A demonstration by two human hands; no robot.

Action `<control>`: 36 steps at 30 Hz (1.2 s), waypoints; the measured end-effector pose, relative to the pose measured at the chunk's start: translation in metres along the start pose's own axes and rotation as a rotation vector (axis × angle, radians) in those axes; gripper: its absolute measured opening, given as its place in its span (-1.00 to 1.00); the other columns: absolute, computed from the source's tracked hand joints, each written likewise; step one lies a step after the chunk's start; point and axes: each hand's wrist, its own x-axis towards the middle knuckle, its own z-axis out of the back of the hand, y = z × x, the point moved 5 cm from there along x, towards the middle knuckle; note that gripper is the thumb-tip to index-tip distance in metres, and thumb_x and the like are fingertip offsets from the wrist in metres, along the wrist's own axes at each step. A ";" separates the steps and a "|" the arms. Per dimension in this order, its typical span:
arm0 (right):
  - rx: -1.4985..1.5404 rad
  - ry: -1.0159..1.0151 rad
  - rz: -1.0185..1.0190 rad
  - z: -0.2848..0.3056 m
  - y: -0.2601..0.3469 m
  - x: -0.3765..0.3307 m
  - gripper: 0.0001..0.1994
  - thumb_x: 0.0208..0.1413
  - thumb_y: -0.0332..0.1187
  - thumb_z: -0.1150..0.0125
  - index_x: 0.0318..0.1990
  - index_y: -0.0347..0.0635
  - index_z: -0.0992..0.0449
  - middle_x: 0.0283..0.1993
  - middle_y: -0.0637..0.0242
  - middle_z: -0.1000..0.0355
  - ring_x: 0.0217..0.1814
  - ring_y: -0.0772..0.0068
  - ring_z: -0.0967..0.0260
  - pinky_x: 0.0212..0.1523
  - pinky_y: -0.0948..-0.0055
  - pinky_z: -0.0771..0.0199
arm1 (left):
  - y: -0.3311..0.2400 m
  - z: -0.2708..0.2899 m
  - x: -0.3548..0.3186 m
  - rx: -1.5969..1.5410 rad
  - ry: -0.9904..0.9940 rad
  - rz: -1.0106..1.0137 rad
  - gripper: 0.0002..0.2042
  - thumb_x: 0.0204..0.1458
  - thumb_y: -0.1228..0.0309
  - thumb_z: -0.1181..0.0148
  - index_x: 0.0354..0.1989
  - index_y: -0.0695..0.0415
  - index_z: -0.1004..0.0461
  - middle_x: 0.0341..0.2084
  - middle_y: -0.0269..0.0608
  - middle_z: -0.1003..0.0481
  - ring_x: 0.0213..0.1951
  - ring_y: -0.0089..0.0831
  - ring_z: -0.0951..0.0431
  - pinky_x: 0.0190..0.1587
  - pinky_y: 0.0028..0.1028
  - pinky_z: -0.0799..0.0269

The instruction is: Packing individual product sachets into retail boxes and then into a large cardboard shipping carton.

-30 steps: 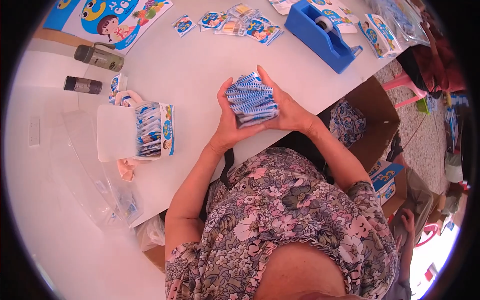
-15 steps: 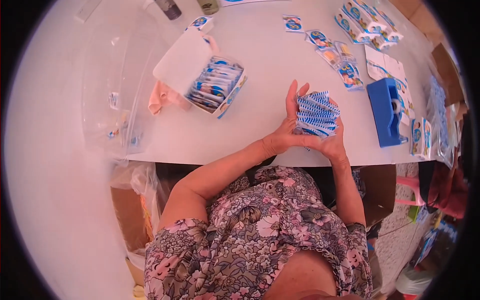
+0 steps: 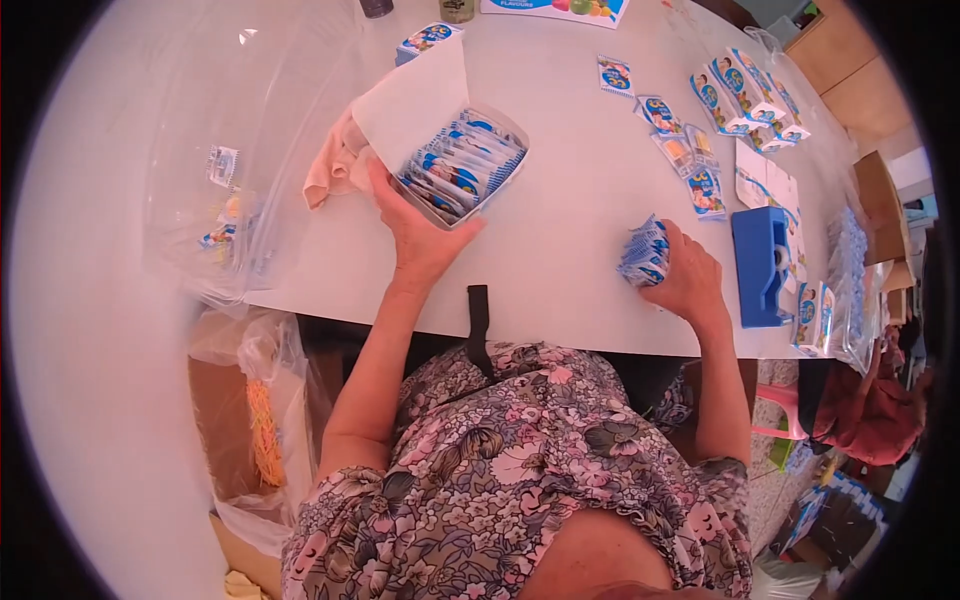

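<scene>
Apart go the two hands! Half a second ago both were wrapped around one bundle of sachets; now the left hand (image 3: 425, 240) has swung across to the white box (image 3: 512, 172), left of the frame's centre, while the right hand (image 3: 692, 278) keeps the bundle (image 3: 643, 252) to itself, right of centre. And that right grip is closed, fingers and thumb clasping the fanned bundle from its right side, just over the table (image 3: 570, 290). Over on the left, fingers and thumb spread wide about the box's near end; whether they hold it firmly, I cannot tell. Inside, a packed row of sachets (image 3: 465, 160), with the white lid (image 3: 412, 105) standing open toward the upper left. Pink cloth (image 3: 335, 165) beside it; blue tape dispenser (image 3: 750, 265) right of the right hand, loose sachets (image 3: 706, 192) above.
</scene>
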 end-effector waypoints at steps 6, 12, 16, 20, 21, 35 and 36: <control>0.310 0.115 -0.122 0.010 -0.009 0.006 -0.14 -0.39 -0.17 -0.50 0.19 -0.18 -0.29 -0.08 0.11 -0.51 0.01 0.10 -0.47 0.02 0.19 -0.44 | 0.004 -0.013 -0.003 0.162 0.026 -0.042 0.21 -0.45 0.35 -0.52 0.36 0.34 0.29 0.23 0.18 0.04 0.29 0.00 0.01 0.34 -0.13 0.05; 0.657 -0.138 0.160 0.074 0.068 0.056 -0.17 -0.39 -0.17 -0.52 0.16 -0.23 -0.34 -0.08 0.14 -0.53 -0.03 0.21 -0.50 0.04 0.30 -0.43 | -0.040 -0.070 -0.034 0.127 0.173 -0.072 0.23 -0.48 0.31 -0.53 0.34 0.40 0.27 0.21 0.24 0.03 0.23 0.12 -0.01 0.31 -0.03 0.08; 0.396 0.055 0.103 0.075 0.105 0.076 -0.15 -0.43 -0.06 -0.46 0.13 -0.27 -0.35 -0.12 0.03 -0.53 -0.08 0.07 -0.52 -0.01 0.27 -0.47 | -0.044 -0.079 -0.042 0.135 0.239 0.007 0.34 -0.53 0.25 -0.60 0.35 0.39 0.38 0.24 0.27 0.09 0.26 0.14 0.05 0.33 -0.02 0.12; 0.167 0.182 0.164 0.045 0.131 0.089 -0.20 -0.50 0.00 -0.36 0.01 -0.29 -0.41 -0.19 -0.06 -0.53 -0.14 -0.01 -0.54 -0.11 0.20 -0.49 | -0.047 -0.083 -0.044 0.134 0.292 -0.049 0.36 -0.52 0.24 -0.61 0.35 0.40 0.41 0.26 0.28 0.12 0.28 0.16 0.08 0.34 -0.02 0.14; 0.163 0.271 0.166 0.036 0.135 0.091 -0.22 -0.49 0.00 -0.37 -0.03 -0.32 -0.44 -0.23 -0.05 -0.54 -0.19 0.01 -0.54 -0.17 0.23 -0.52 | -0.045 -0.082 -0.044 0.126 0.301 -0.039 0.36 -0.51 0.22 -0.61 0.36 0.37 0.40 0.27 0.30 0.14 0.30 0.16 0.11 0.34 -0.02 0.14; 0.453 0.015 0.281 0.037 0.069 0.084 -0.65 0.01 -0.20 -0.21 -0.16 -0.30 -0.57 -0.17 -0.06 -0.52 -0.11 -0.04 -0.50 -0.16 0.19 -0.52 | -0.111 -0.081 -0.027 0.405 0.521 -0.566 -0.26 -0.01 0.02 -0.28 0.26 0.21 -0.21 0.32 0.20 -0.08 0.36 0.20 0.01 0.34 0.03 0.09; 0.265 -0.035 0.265 0.024 0.074 0.088 -0.74 -0.04 -0.29 -0.22 -0.23 -0.25 -0.59 -0.21 0.02 -0.52 -0.11 0.00 -0.50 -0.18 0.18 -0.51 | -0.114 -0.087 -0.026 0.500 0.591 -0.591 -0.25 0.00 -0.03 -0.24 0.26 0.23 -0.22 0.32 0.18 -0.09 0.36 0.15 0.00 0.34 0.02 0.10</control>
